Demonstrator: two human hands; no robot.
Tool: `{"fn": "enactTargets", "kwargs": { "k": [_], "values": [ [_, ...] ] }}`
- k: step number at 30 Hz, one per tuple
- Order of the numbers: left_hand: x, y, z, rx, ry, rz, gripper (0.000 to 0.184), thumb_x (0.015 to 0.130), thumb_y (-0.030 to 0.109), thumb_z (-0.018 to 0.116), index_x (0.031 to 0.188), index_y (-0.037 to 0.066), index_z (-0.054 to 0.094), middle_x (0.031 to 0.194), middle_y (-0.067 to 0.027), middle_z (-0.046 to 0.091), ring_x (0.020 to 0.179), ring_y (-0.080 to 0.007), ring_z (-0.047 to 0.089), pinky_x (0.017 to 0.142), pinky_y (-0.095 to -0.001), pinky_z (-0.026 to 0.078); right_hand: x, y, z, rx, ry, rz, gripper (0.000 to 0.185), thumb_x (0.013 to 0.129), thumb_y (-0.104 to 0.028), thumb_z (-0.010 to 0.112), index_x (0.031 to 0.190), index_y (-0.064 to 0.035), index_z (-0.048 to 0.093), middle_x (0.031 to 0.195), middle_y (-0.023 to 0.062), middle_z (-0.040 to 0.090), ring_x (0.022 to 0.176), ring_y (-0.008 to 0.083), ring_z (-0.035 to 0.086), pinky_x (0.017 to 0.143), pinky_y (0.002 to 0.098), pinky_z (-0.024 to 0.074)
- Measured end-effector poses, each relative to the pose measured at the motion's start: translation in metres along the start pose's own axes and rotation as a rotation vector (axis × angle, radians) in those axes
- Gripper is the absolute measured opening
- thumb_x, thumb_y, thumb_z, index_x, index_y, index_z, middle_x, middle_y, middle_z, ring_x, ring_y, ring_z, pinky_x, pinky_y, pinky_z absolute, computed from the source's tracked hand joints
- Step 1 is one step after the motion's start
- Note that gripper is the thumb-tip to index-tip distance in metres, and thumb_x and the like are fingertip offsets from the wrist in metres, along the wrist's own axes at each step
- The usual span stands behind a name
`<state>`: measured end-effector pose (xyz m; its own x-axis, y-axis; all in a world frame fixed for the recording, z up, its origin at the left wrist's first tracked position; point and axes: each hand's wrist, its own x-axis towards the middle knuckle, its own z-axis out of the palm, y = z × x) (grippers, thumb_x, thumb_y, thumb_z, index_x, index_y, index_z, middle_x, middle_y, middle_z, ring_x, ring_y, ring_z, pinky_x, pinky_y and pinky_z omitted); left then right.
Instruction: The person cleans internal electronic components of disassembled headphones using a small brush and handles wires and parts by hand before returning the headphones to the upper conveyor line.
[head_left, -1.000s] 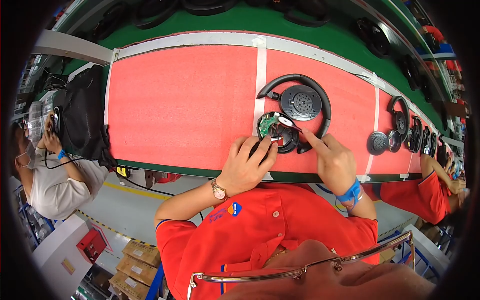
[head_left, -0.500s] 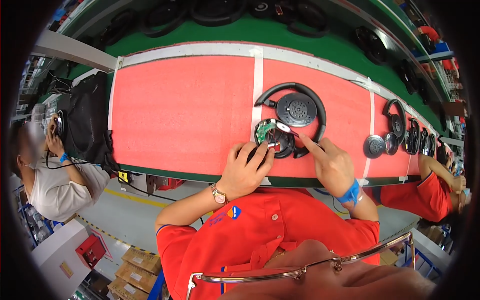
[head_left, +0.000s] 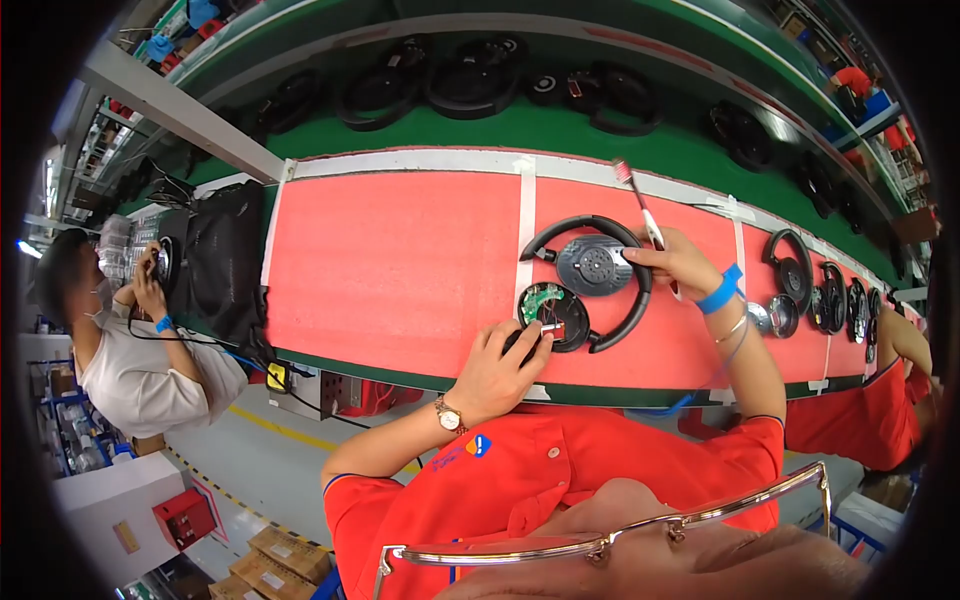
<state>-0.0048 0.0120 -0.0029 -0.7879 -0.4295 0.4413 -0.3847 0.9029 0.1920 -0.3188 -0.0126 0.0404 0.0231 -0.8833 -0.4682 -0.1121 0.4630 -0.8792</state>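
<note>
A black headphone (head_left: 640, 312) lies on the pink mat, its band curving to the right. Its lower ear cup (head_left: 568, 330) is open, showing a green circuit board (head_left: 543, 298), wires and a small red and white part. My left hand (head_left: 497, 370) rests with its fingers on the left lower rim of that cup. In my right hand (head_left: 680, 262), fingers closed, is a toothbrush (head_left: 648, 220), bristles up and away from me. The fingertips are at the right edge of the round speaker plate (head_left: 594, 266), beside the headband.
More opened headphones (head_left: 790, 272) lie to the right, near a co-worker's red sleeve (head_left: 860, 425). Several headphones (head_left: 470, 85) rest on the green conveyor beyond the mat. At the left are a black bag (head_left: 225, 260) and a co-worker in white (head_left: 160, 375).
My right hand has moved away from the open cup, up and right, and the toothbrush now points up. My left hand stays at the cup. The camera view has tilted upward.
</note>
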Motion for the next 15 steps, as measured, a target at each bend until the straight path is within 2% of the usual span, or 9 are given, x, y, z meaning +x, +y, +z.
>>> {"fn": "enactTargets", "kwargs": {
  "k": [1, 3, 4, 6, 9, 10, 12, 13, 15],
  "values": [
    [0.002, -0.001, -0.002, 0.013, 0.001, 0.005, 0.033, 0.073, 0.007, 0.063, 0.106, 0.004, 0.063, 0.115, -0.0116, 0.056, 0.097, -0.0285, 0.051, 0.077, -0.0384, 0.045, 0.001, -0.003, -0.005, 0.13, -0.151, 0.131, 0.032, 0.086, -0.019, 0.067, 0.109, 0.0013, 0.057, 0.066, -0.0054, 0.045, 0.051, 0.0006, 0.034, 0.04, 0.0183, 0.0201],
    [0.007, -0.003, -0.006, -0.117, 0.002, -0.038, 0.032, 0.075, 0.004, 0.065, 0.107, 0.003, 0.062, 0.114, -0.0134, 0.056, 0.1, -0.0295, 0.052, 0.079, -0.0386, 0.046, -0.002, -0.007, -0.006, 0.171, -0.127, 0.107, 0.027, 0.085, -0.015, 0.067, 0.106, 0.0003, 0.056, 0.069, -0.0057, 0.045, 0.052, -0.001, 0.031, 0.041, 0.0177, 0.0162],
    [0.012, -0.009, -0.009, -0.22, -0.004, -0.068, 0.036, 0.075, 0.003, 0.066, 0.11, 0.001, 0.059, 0.114, -0.0174, 0.053, 0.104, -0.0326, 0.052, 0.082, -0.0409, 0.046, -0.002, -0.008, -0.01, 0.219, -0.102, 0.02, 0.027, 0.085, -0.012, 0.067, 0.106, -0.0006, 0.056, 0.072, -0.0053, 0.046, 0.052, -0.0007, 0.031, 0.041, 0.0177, 0.0169],
    [0.031, -0.023, -0.014, -0.222, 0.072, -0.141, 0.04, 0.076, 0.004, 0.064, 0.114, 0.001, 0.056, 0.114, -0.019, 0.052, 0.104, -0.0341, 0.051, 0.084, -0.0417, 0.045, -0.006, -0.021, -0.008, 0.284, -0.034, -0.164, 0.027, 0.084, -0.008, 0.067, 0.107, -0.002, 0.054, 0.079, -0.0046, 0.048, 0.053, -0.0004, 0.03, 0.043, 0.0176, 0.0187],
    [0.079, -0.056, -0.017, -0.148, 0.259, -0.27, 0.052, 0.074, 0.003, 0.061, 0.124, -0.003, 0.045, 0.112, -0.0216, 0.049, 0.103, -0.0379, 0.049, 0.088, -0.0448, 0.044, 0.01, -0.026, -0.001, 0.154, 0.179, -0.468, 0.026, 0.077, 0.004, 0.066, 0.101, -0.0024, 0.059, 0.095, -0.001, 0.055, 0.063, 0.0019, 0.042, 0.049, 0.0163, 0.0304],
    [0.096, -0.073, -0.012, -0.138, 0.266, -0.306, 0.053, 0.074, 0.001, 0.06, 0.124, -0.004, 0.043, 0.112, -0.0218, 0.049, 0.103, -0.0387, 0.048, 0.088, -0.0452, 0.044, 0.024, -0.022, 0.001, 0.153, 0.18, -0.48, 0.026, 0.077, 0.004, 0.066, 0.101, -0.0024, 0.059, 0.095, -0.001, 0.055, 0.063, 0.0019, 0.042, 0.049, 0.0163, 0.0304],
    [0.125, -0.106, 0.005, -0.119, 0.284, -0.328, 0.055, 0.073, -0.001, 0.058, 0.124, -0.006, 0.041, 0.111, -0.0221, 0.049, 0.103, -0.0394, 0.048, 0.088, -0.0457, 0.044, 0.058, -0.009, 0.003, -0.198, 0.477, -0.868, 0.025, 0.071, 0.01, 0.064, 0.092, -0.0031, 0.062, 0.103, 0.0007, 0.057, 0.071, 0.0053, 0.05, 0.059, 0.0195, 0.0386],
    [0.137, -0.122, 0.015, -0.078, 0.27, -0.376, 0.052, 0.072, -0.001, 0.058, 0.122, -0.006, 0.041, 0.111, -0.0227, 0.049, 0.103, -0.0399, 0.048, 0.088, -0.0457, 0.044, 0.068, -0.006, 0.005, -0.2, 0.482, -0.884, 0.025, 0.071, 0.01, 0.064, 0.092, -0.0031, 0.062, 0.103, 0.0007, 0.057, 0.071, 0.0053, 0.05, 0.059, 0.0195, 0.0386],
    [0.15, -0.145, 0.033, -0.031, 0.269, -0.419, 0.05, 0.072, -0.001, 0.057, 0.119, -0.007, 0.042, 0.11, -0.0233, 0.049, 0.103, -0.0404, 0.048, 0.087, -0.0458, 0.044, 0.086, -0.005, 0.007, -0.4, 0.601, -0.944, 0.025, 0.067, 0.012, 0.064, 0.089, -0.0002, 0.063, 0.097, 0.0031, 0.054, 0.075, 0.0095, 0.052, 0.063, 0.0267, 0.0442]
  ]
}}
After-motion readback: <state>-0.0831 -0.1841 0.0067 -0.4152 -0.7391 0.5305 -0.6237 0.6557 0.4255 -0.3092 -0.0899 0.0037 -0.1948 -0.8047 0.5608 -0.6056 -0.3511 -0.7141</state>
